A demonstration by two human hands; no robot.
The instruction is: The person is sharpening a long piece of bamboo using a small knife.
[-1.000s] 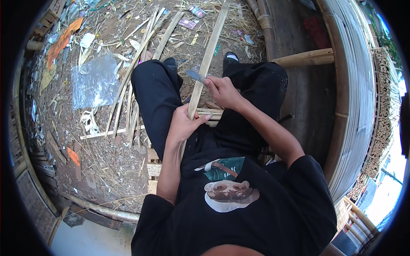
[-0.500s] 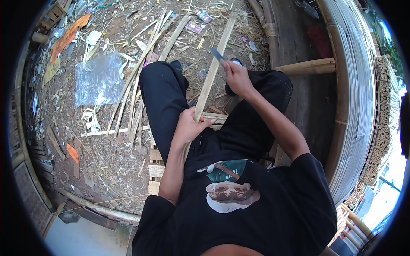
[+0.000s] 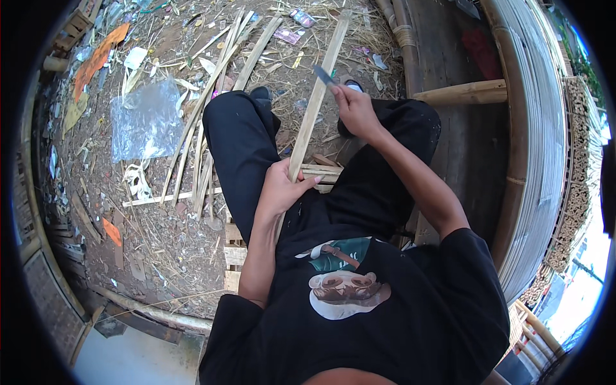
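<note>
A long, pale bamboo strip slants from my lap away over the ground between my knees. Its near part is gripped by my left hand, fingers wrapped round it and thumb pointing right. My right hand is closed round a knife, its handle hidden in the fist. The knife's grey blade points up and left, lying across the strip; whether it touches the wood I cannot tell. Beneath the strip, between my thighs, are a few short pieces of split bamboo.
Several bamboo strips lie on the ground left of my knee. Beyond them is a clear plastic sheet amid litter and shavings. A bamboo rail and dark boards stand at my right, with stacked pale strips farther right.
My right hand and the knife have shifted slightly, the blade tip moving a little up and left. The left hand keeps its hold on the bamboo strip, which has moved slightly left.
</note>
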